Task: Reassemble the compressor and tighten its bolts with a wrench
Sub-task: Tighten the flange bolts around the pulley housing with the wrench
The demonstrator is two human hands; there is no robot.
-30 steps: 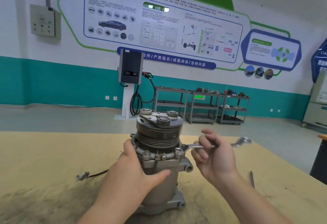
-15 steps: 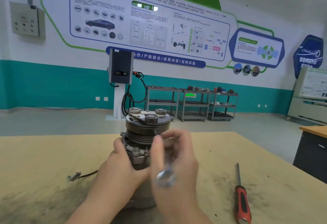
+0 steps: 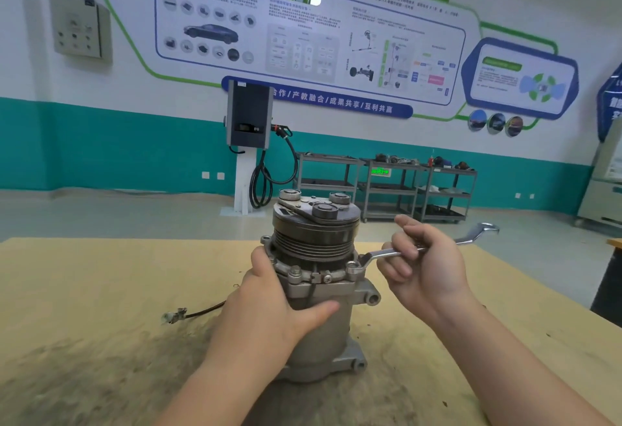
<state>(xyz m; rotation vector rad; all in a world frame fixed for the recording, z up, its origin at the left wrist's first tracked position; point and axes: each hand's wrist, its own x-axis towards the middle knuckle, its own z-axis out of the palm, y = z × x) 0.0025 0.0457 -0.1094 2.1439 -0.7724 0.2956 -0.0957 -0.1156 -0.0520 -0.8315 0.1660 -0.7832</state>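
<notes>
The compressor (image 3: 316,291) stands upright in the middle of a tan wooden table (image 3: 84,291) w/ dark dusty stains near the front. Left hand (image 3: 272,308) grips its body from the left, thumb across the front. Right hand (image 3: 424,271) holds the wrench (image 3: 380,254) – fingers curled round the handle, ring end on a bolt (image 3: 351,269) at the flange's right side. A thin cable (image 3: 198,310) lies on the table to the left. Behind – grey floor, teal & white wall w/ posters, a charging station (image 3: 249,119), metal carts (image 3: 387,186).
</notes>
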